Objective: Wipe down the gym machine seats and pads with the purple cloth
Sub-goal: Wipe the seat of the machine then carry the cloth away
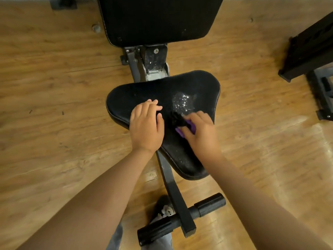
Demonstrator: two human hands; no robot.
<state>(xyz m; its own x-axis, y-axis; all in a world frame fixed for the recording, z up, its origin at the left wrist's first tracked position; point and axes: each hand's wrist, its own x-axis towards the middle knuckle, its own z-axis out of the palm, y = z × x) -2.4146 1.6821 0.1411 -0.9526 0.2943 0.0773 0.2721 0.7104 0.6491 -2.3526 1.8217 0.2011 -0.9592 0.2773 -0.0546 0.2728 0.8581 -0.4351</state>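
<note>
A black triangular seat pad point(203, 85) of a gym machine fills the middle of the head view. A patch of white droplets or foam point(182, 103) glistens on it right of centre. My right hand point(200, 130) presses on the seat just below that patch, shut on a purple cloth point(180, 131) that shows only as a small purple bit under the fingers. My left hand point(146, 127) lies flat on the seat's left part, fingers spread, holding nothing. Beyond the seat stands the black back pad point(158, 18).
The machine's metal frame point(155, 64) joins seat and back pad, and a black bar point(178, 212) with foot rollers point(209, 204) runs toward me. My foot point(162, 210) is beside it. Another black machine point(313, 56) stands at the right on the wooden floor point(54, 87).
</note>
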